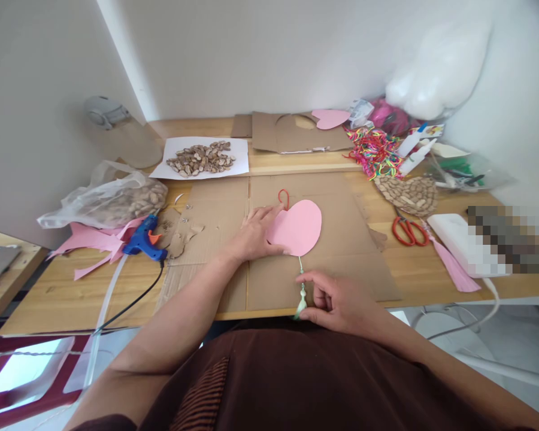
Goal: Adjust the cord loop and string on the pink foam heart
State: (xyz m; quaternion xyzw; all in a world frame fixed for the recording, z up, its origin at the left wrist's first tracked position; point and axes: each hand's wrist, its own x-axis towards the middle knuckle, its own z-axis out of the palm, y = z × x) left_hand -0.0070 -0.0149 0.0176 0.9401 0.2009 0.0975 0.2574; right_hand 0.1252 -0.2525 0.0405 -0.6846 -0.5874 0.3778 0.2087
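Wooden surface with cardboard on it, pink paper heart in the middle. Left hand lies spread over its left side, so that one's closer. Pale green tassel trails nearward from it, right hand loosely curled there; can't tell if it's pinching.

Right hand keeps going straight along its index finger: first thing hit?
Likely the thin pale-green tassel cord, right at the right hand's index fingertip; whether they already touch is unclear.
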